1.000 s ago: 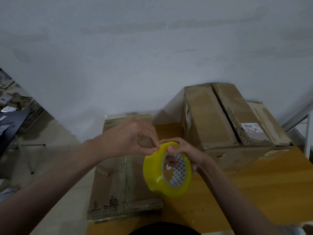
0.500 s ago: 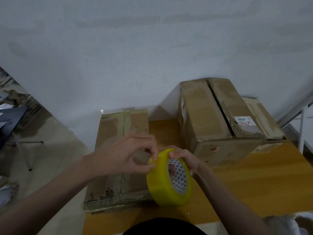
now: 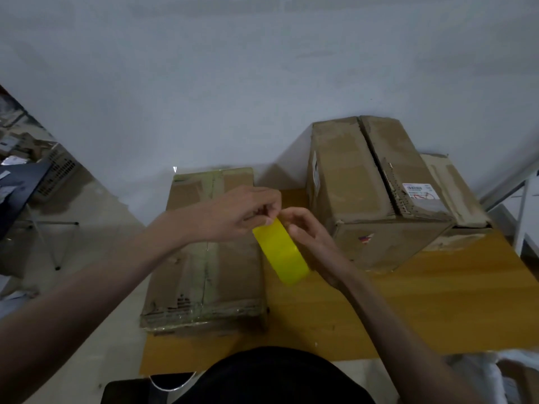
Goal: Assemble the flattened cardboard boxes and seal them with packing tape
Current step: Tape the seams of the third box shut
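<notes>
A yellow roll of packing tape hangs edge-on over the table. My right hand grips it from the right side. My left hand pinches at the roll's top edge with thumb and fingertips; the tape end itself is too small to see. Under both hands lies a worn cardboard box with old tape along its centre seam, at the table's left edge. A taller closed cardboard box stands to the right against the wall.
The wooden table runs to the right and front. Another piece of cardboard lies behind the tall box. A white wall is close behind. To the left, floor, a dark desk and a crate.
The roll turned from showing its core to edge-on and rose slightly. My left hand's fingers moved to the roll's top edge. The view tilted down a little.
</notes>
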